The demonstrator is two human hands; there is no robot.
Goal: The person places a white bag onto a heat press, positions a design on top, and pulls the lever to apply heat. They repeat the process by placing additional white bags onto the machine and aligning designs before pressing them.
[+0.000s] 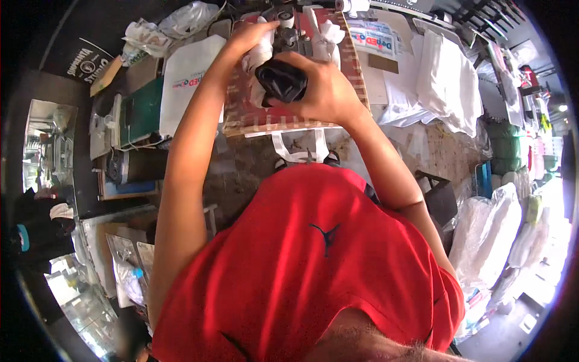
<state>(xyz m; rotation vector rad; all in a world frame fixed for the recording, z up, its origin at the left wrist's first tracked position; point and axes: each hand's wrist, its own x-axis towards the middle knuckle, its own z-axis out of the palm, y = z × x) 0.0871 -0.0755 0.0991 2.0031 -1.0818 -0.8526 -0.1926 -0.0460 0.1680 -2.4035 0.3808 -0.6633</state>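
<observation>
My right hand (332, 88) is wrapped around a glossy black object (280, 83), whose kind I cannot make out. It is held over a red board (239, 106) edged with brown tape. Farther back, my left hand (249, 38) lies over a white-wrapped piece (262, 50), fingers stretched towards a small round metal part (286, 18). Whether those fingers grip anything is hidden. Between the hands sits a dark metal mechanism (289, 38). A second white-wrapped piece (330, 38) stands to its right.
A printed white bag (190, 86) and a green panel (142, 111) are at left. White plastic packs (448, 81) and a brown card piece (383, 64) lie right. White bag handles (301, 156) hang below the board's front edge. Plastic-wrapped bundles (486, 231) stand lower right.
</observation>
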